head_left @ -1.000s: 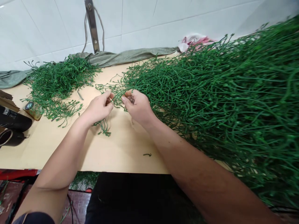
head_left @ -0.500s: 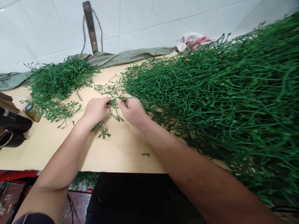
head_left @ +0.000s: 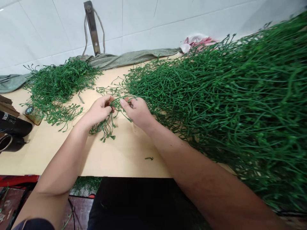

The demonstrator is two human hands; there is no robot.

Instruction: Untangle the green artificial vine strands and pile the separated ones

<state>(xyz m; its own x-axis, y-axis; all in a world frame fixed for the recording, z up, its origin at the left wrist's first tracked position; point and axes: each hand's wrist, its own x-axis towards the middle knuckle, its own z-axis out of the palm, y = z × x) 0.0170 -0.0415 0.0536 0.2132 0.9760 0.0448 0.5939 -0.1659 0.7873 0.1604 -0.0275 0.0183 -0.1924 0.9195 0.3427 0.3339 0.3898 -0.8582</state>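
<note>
Just left of the big pile (head_left: 203,89), my left hand (head_left: 99,110) and right hand (head_left: 139,111) pinch stems (head_left: 117,102); tugging too hard could snap them.

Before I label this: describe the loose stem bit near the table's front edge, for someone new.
Over the pale tabletop reaches the person's right forearm. Just left of it, near the front edge, lies the short, dark, bent stem bit. Unlike stems in the big green pile, it lies alone.

Slender green bud-tipped stems (head_left: 116,103), curved, loosely bunched between both hands (head_left: 100,110) (head_left: 137,111)
</note>
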